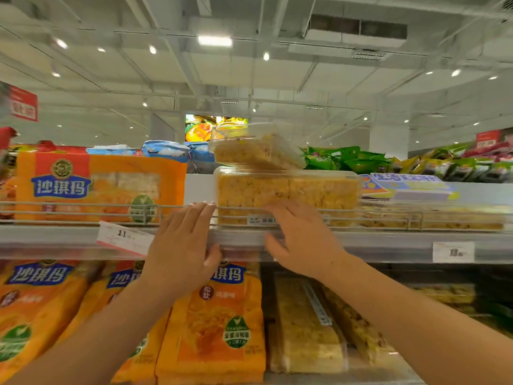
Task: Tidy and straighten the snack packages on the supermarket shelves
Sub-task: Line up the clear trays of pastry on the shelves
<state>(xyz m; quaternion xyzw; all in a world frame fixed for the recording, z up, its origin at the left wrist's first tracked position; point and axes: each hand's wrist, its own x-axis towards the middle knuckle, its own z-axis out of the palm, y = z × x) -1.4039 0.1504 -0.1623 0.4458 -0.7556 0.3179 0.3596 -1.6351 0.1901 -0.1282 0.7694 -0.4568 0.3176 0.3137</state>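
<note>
A clear plastic box of yellow rice-crisp cake (313, 193) stands on the top shelf behind the wire rail (83, 208). A second clear box (255, 151) lies tilted on top of it. My left hand (183, 245) is at the shelf's front edge, its straight fingers reaching up to the rail just left of the lower box. My right hand (299, 237) has spread fingers against the lower box's front at the rail. An orange snack bag (100, 187) stands to the left on the same shelf.
A price tag (125, 238) hangs crooked on the shelf's front strip (388, 245). Flat clear boxes (433, 218) lie at the right. On the shelf below are orange bags (216, 323) and clear cake packs (305, 326). Green bags (347, 159) sit behind.
</note>
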